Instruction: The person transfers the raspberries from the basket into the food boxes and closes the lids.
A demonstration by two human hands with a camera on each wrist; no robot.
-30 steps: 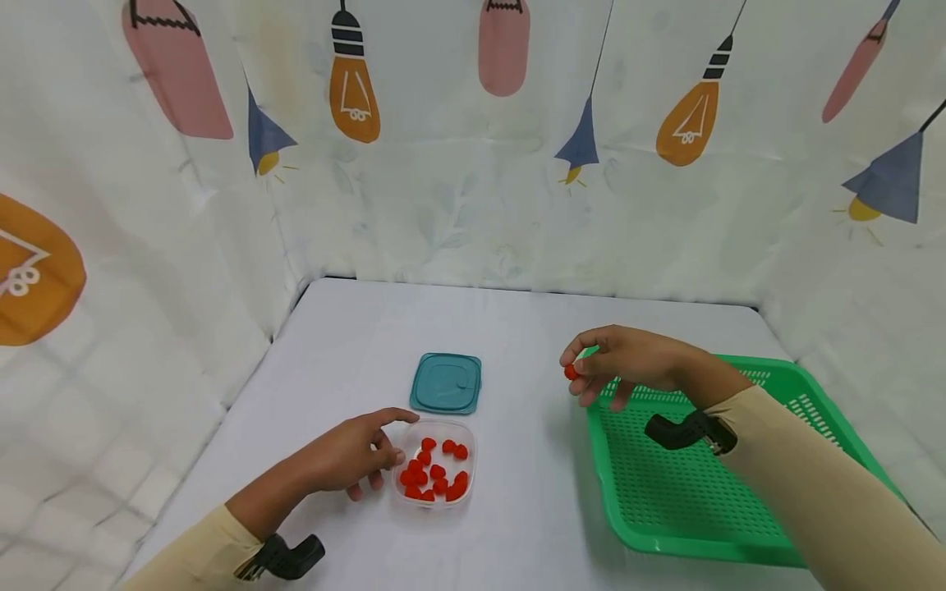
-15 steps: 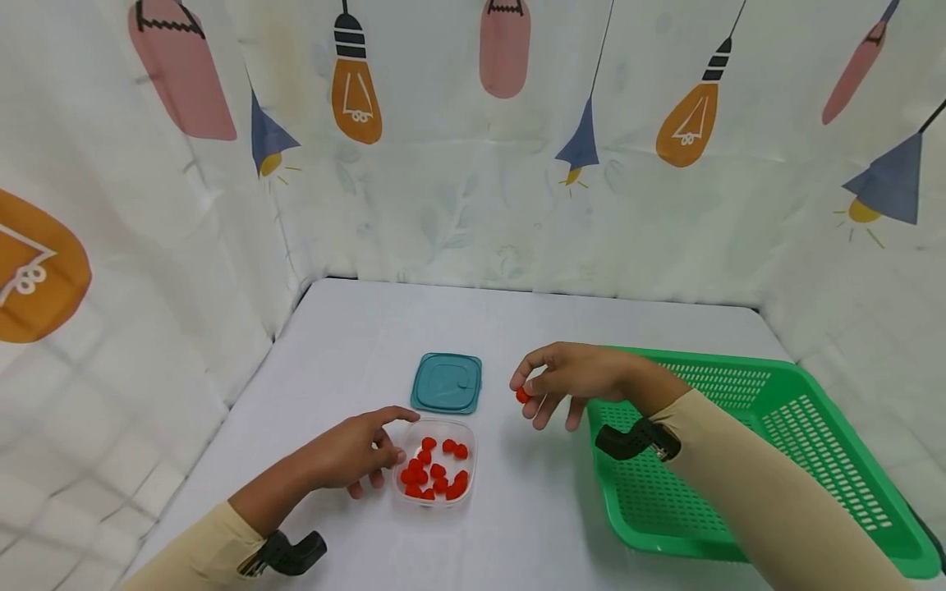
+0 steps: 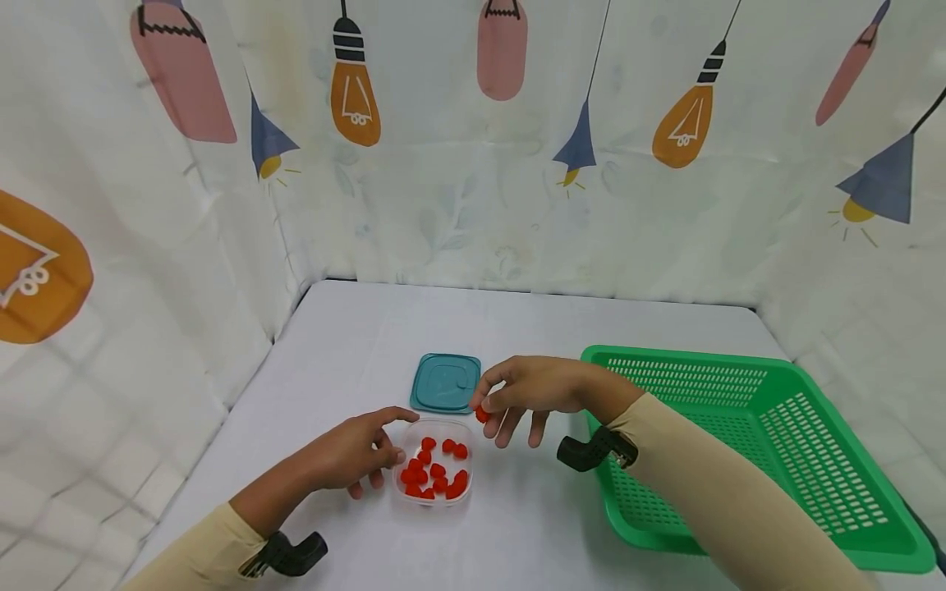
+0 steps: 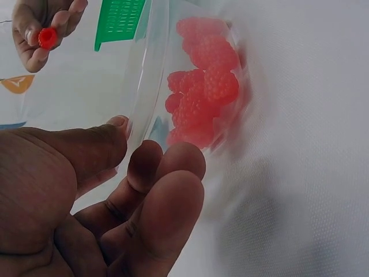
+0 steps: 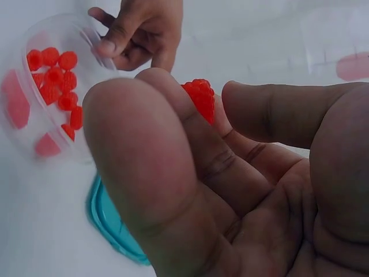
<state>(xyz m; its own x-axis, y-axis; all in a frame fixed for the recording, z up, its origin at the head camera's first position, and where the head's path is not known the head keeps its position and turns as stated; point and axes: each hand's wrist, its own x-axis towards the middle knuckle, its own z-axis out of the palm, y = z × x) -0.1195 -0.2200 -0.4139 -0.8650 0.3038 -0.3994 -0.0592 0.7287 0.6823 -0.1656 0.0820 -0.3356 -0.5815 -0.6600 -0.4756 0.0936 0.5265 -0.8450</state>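
A clear plastic container (image 3: 470,472) with several red raspberries (image 3: 438,471) in it stands on the white table. My left hand (image 3: 351,453) holds its left side, the thumb at the rim and the forefinger at the far corner; the other fingers curl beside the wall in the left wrist view. Between thumb and fingertips of my right hand (image 3: 528,390) is one raspberry (image 5: 200,99), a hollow end showing in the left wrist view. That hand hovers just right of the container, near the teal lid (image 3: 446,382), which lies flat behind the container.
A large green plastic basket (image 3: 820,460) with slotted walls stands on the right of the table (image 3: 355,345), partly behind the right sleeve. Printed fabric curtains (image 3: 458,197) enclose the table at the back and sides.
My right hand has moved left and slightly toward me, from over the basket's edge to beside the container, carrying the raspberry. The left hand and the container have stayed in place.
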